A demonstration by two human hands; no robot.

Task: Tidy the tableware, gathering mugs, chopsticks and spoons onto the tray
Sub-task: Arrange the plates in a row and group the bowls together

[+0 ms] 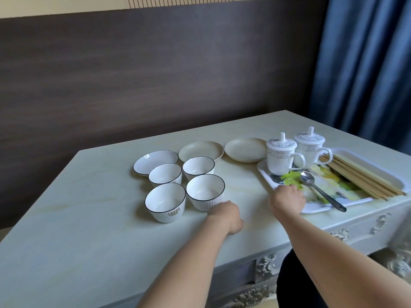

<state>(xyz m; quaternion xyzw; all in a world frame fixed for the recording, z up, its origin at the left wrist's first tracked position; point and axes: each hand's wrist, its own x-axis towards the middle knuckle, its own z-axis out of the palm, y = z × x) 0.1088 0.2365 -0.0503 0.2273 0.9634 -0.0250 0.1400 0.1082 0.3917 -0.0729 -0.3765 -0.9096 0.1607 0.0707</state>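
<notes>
White tray (311, 210): lower right, held two mugs (280, 155), chopsticks (364, 178), spoon (320, 188).
Right hand (288, 197): touched tray edge; grip unclear.
Left hand (225, 215): curled, empty.

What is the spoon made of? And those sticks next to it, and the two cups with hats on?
The spoon looks like polished metal, probably steel: it is grey and mirrors the light. The chopsticks look like bare wood or bamboo: tan, dull, no shine. The two lidded mugs look like glazed china: smooth, white, glossy, with a printed grey band.
</notes>
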